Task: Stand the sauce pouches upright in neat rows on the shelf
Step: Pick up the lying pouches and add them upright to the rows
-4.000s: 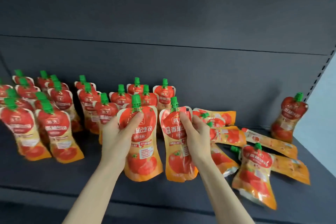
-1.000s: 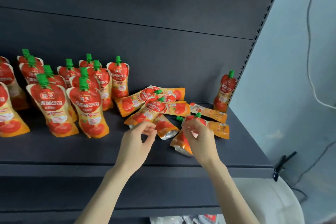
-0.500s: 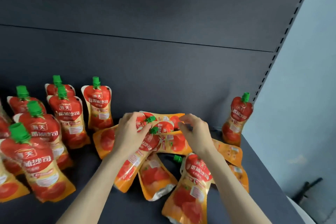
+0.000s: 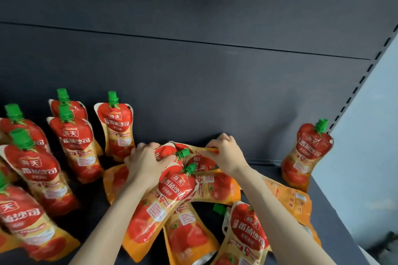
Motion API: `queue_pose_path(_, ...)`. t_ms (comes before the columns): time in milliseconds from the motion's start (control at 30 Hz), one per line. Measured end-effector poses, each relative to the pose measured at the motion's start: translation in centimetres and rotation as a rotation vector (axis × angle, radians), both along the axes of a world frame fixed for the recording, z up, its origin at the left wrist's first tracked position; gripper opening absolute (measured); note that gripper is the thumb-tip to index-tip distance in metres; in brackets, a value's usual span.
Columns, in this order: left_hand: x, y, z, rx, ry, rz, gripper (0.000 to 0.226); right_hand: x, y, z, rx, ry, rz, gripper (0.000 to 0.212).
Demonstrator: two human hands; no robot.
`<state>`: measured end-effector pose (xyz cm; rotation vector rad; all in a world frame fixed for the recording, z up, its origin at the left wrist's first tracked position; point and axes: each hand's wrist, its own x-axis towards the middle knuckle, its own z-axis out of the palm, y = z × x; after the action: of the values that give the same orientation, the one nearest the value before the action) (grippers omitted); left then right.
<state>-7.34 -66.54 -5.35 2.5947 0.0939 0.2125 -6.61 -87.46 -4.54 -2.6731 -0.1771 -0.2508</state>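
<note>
**Listener:** What is in front of the person?

**Describer:** A dark shelf (image 4: pixel 336 206), seen from above, with a dark back panel (image 4: pixel 193 92) behind it. On the left, red and orange sauce pouches (image 4: pixel 75 144) with green caps stand upright in rows. One lone pouch (image 4: pixel 305 157) stands at the far right, near the shelf's end. Between them a heap (image 4: pixel 185 217) of pouches lies flat, overlapping at all angles.

**Listener:** Where are the hands?

**Describer:** Both reach to the back of the heap. The left hand (image 4: pixel 146 163) curls its fingers over the red shoulder of a lying pouch (image 4: pixel 167 151), with the thumb just beside its green cap (image 4: pixel 183 153). The right hand (image 4: pixel 226 153) pinches the orange edge of the rearmost pouch (image 4: pixel 206 148), which lies close to the panel. The pouches overlap so much there that I cannot say for sure whether the hands hold two pouches or one.

**Listener:** Why hold them there?

**Describer:** Probably because the shoulder near the cap is the stiffest part. A pouch lifted from there lets its heavy base hang down and settle flat. Taking the top pouches first also frees those pinned underneath.

**Listener:** How much is left to do?

**Describer:** I judge it well along, but several pouches lie flat. The open stretch between the rows and the lone pouch looks like the place for them.
</note>
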Motion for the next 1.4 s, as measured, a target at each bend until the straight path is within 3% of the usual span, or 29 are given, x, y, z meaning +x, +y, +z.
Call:
queue_pose_path(200, -0.1, 0.3, 0.8, -0.183, 0.016, -0.081, 0.036, -0.1, -0.5, 0.0, 0.109, -0.02, 0.037, 0.016)
queue_pose_path(400, 0.0, -0.3, 2.4, -0.262, -0.11, -0.146, 0.025, -0.4, -1.6, 0.1, 0.219, -0.053, 0.042, 0.013)
queue_pose_path(567, 0.9, -1.2, 4.8, -0.497, -0.285, -0.221, 0.021, -0.6, -3.8, 0.3, 0.744, -0.048, -0.058, 0.009)
queue_pose_path(667, 1.1, -2.8, 6.2, -0.639, -0.336, -0.25, 0.016, -0.9, -4.4, -0.2, 0.871, -0.054, -0.065, 0.009)
queue_pose_path(767, 1.6, -4.2, 6.6, -0.857, -0.396, -0.243, 0.013, -1.1, -4.9, -1.1, 0.838, -0.052, -0.086, 0.01)
queue_pose_path(900, 1.9, -5.6, 5.2, -0.979, -0.334, -0.258, 0.016, -0.5, -5.5, -1.2, 0.591, -0.112, -0.127, 0.009)
queue_pose_path(1033, 2.5, -5.4, 4.1, -0.876, -0.241, -0.299, 0.029, -0.6, -5.6, -1.1, 0.532, -0.06, -0.097, 0.008)
queue_pose_path(1100, 2.8, -5.0, 3.4, -0.77, -0.136, -0.324, 0.037, -0.7, -5.4, -1.0, 0.513, -0.004, -0.055, 0.02)
queue_pose_path(1200, 2.7, -4.6, 2.2, -0.656, -0.067, -0.371, 0.039, -0.2, -5.0, -1.2, 0.329, -0.058, -0.077, 0.027)
queue_pose_path(1300, 2.6, -3.8, 2.5, -0.699, -0.16, -0.36, 0.03, -0.2, -5.2, -1.3, 0.432, -0.14, -0.144, 0.018)
queue_pose_path(1400, 3.2, -2.7, 3.2, -0.781, -0.233, -0.319, 0.024, -0.5, -5.7, -1.4, 0.688, -0.175, -0.13, 0.028)
